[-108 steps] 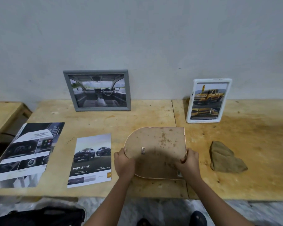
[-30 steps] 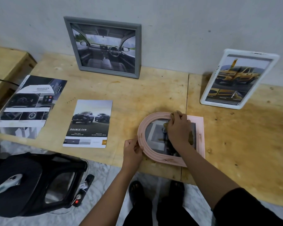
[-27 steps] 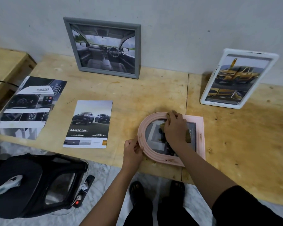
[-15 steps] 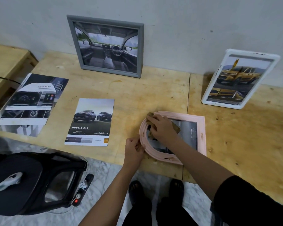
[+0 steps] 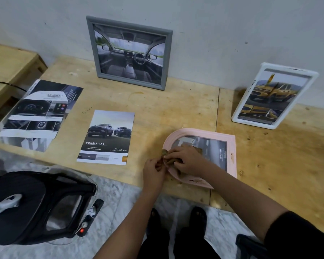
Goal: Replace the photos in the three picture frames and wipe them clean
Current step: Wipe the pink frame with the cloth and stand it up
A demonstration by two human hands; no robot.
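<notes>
A pink arched frame (image 5: 230, 146) lies face up near the table's front edge with a grey photo behind its glass. My right hand (image 5: 185, 160) presses a brown cloth (image 5: 168, 157) onto the frame's rounded left end. My left hand (image 5: 153, 171) pinches that same rounded edge from outside. A grey frame (image 5: 131, 53) with a car-interior photo leans on the wall. A white frame (image 5: 273, 96) with a yellow-truck photo leans at the right.
Two loose prints lie on the wooden table (image 5: 176, 107): a double-cab brochure (image 5: 107, 137) and a dashboard sheet (image 5: 39, 114) at the left edge. A black chair (image 5: 32, 206) stands below left. A lower wooden bench (image 5: 6, 68) sits at far left.
The frame was flipped from back-up to face-up. In the last second my right hand slid the cloth from the glass centre leftward to the rounded edge; my left hand stayed there.
</notes>
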